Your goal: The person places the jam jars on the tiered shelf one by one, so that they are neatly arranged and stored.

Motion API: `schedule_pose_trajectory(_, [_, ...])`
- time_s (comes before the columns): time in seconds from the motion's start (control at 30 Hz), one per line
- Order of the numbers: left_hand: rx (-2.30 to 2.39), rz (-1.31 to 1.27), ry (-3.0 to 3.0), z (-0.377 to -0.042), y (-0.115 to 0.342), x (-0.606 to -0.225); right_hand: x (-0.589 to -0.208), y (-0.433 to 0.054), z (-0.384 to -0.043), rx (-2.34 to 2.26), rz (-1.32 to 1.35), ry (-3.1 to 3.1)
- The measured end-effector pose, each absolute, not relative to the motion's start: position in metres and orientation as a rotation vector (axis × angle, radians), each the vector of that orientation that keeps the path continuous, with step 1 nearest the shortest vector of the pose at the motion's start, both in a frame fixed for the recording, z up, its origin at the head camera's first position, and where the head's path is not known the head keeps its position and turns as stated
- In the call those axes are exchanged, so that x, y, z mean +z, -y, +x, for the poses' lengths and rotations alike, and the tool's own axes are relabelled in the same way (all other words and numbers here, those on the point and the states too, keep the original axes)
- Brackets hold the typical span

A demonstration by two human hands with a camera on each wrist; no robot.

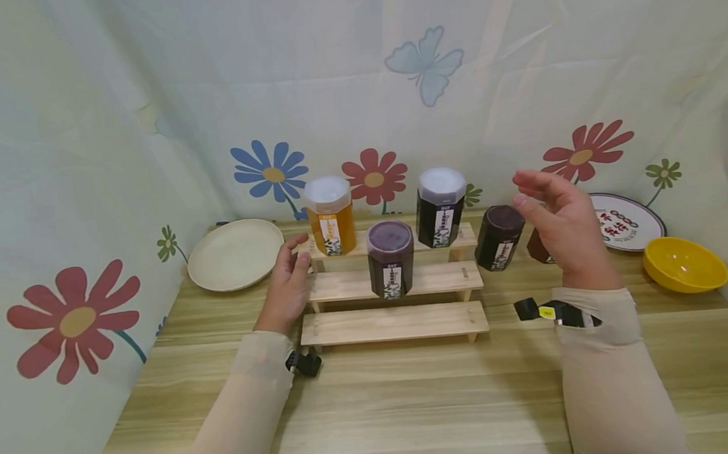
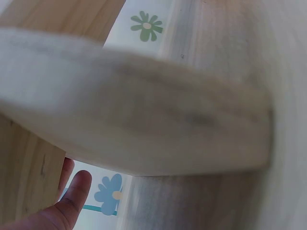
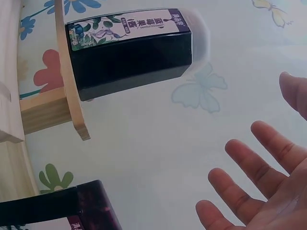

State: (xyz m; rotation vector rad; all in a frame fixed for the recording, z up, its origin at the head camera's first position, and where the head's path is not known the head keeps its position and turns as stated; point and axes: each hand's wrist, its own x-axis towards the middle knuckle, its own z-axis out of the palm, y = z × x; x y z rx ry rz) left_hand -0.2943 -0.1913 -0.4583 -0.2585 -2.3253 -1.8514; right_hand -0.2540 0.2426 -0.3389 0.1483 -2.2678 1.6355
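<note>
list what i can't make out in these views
Head: most of the reddish jar, hidden behind the right hand.
Head: small print on the label of the amber jar, too small to read.
Left wrist: much of the left hand, cut off by the bottom edge.
Right wrist: part of the lower dark jar, cut off by the left and bottom edges.

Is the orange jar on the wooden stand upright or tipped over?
Upright. The orange jar stands on the top step of the wooden stand, whitish lid uppermost.

Dark jar (image 3: pixel 132 60): label (image 3: pixel 127 28) reads 蓝莓果酱. Plate (image 1: pixel 649 228): red characters too small.
</note>
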Motion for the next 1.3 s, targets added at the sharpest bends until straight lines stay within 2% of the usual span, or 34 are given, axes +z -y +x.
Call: schedule_pose_trajectory(1.3, [-1.852, -0.260, 2.314, -0.294, 0.191, -0.457, -0.389, -0.270, -0.295, 1.697, -0.201, 2.271])
